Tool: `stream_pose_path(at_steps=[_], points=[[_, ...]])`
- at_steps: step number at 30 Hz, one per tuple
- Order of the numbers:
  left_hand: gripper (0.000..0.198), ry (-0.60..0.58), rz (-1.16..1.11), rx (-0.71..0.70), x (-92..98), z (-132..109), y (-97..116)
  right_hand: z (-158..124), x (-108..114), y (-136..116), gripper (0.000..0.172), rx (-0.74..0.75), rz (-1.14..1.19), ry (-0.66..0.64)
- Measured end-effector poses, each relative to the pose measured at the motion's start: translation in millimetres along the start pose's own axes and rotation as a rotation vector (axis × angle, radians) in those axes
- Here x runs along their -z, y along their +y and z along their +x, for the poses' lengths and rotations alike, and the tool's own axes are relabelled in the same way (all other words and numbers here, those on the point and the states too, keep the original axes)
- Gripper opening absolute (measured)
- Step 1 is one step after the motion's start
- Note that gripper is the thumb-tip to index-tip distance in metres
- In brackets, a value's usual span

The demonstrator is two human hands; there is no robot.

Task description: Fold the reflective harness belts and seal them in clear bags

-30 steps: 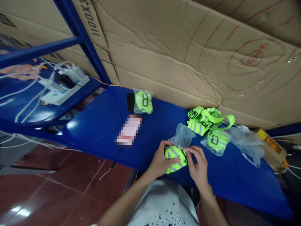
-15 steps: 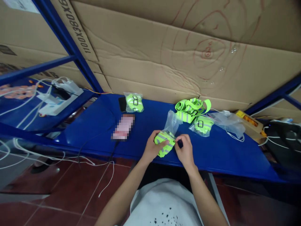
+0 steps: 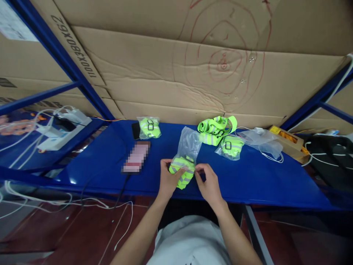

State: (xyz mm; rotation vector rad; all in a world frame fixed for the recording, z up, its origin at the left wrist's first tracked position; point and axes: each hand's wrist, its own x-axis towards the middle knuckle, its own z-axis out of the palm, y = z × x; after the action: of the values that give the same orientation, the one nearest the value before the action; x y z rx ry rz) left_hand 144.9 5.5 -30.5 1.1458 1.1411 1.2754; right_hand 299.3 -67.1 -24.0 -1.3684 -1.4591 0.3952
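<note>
My left hand (image 3: 168,179) is closed round a folded neon-yellow reflective belt (image 3: 185,180) with grey stripes, its thumb lying across the front. The upper part of the belt is inside a clear plastic bag (image 3: 189,143), whose other end spreads away from me over the table. At the right edge of the bag's mouth, my right hand (image 3: 208,184) pinches the plastic between thumb and forefinger. Just beyond lie a loose coiled reflective belt (image 3: 216,127) and a bagged reflective belt (image 3: 231,146). Another bagged belt (image 3: 150,127) rests at the back left.
The blue table (image 3: 248,184) backs onto a cardboard wall (image 3: 154,73). A phone with a blurred screen (image 3: 136,157) lies left, near a black flat object (image 3: 135,130). Crumpled plastic bags (image 3: 261,141) and a cardboard box (image 3: 289,143) are right. A power strip (image 3: 64,130) sits far left.
The view has shifted a little. The bag now lies more spread out and covers the top of the belt, and my right hand keeps its pinch at the right edge.
</note>
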Motion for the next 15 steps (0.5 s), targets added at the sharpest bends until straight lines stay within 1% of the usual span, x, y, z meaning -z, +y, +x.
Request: stream_pose_path(at_steps=[4, 6, 7, 8, 10, 11, 13, 15], points=[[0.059, 0.004, -0.112, 0.017, -8.6, 0.8, 6.1, -1.7, -2.9, -0.8, 0.014, -0.003, 0.005, -0.004], [0.057, -0.015, -0.174, 0.021, -17.9, 4.1, 11.3, 2.0, -2.8, -1.3, 0.009, -0.037, 0.080, 0.009], [0.057, -0.026, -0.201, 0.021, -23.8, 6.7, 14.0, 4.9, -3.3, -1.4, 0.014, -0.096, 0.184, 0.023], [0.056, -0.036, -0.225, 0.019, -30.3, 9.9, 16.6, 8.7, -4.1, -1.6, 0.026, -0.185, 0.326, 0.021], [0.056, -0.066, -0.264, 0.011, -44.7, 18.0, 21.2, 19.3, -6.5, -1.6, 0.050, -0.406, 0.638, -0.034], [0.056, -0.086, -0.278, 0.006, -51.9, 23.0, 23.2, 26.3, -7.1, -1.3, 0.056, -0.502, 0.751, -0.068], [0.059, -0.147, -0.304, -0.001, -64.1, 34.3, 26.6, 43.9, -5.4, 1.5, 0.059, -0.605, 0.838, -0.099], [0.068, -0.245, -0.331, 0.006, -71.7, 46.4, 28.8, 64.5, 1.9, 8.4, 0.062, -0.626, 0.847, -0.066]])
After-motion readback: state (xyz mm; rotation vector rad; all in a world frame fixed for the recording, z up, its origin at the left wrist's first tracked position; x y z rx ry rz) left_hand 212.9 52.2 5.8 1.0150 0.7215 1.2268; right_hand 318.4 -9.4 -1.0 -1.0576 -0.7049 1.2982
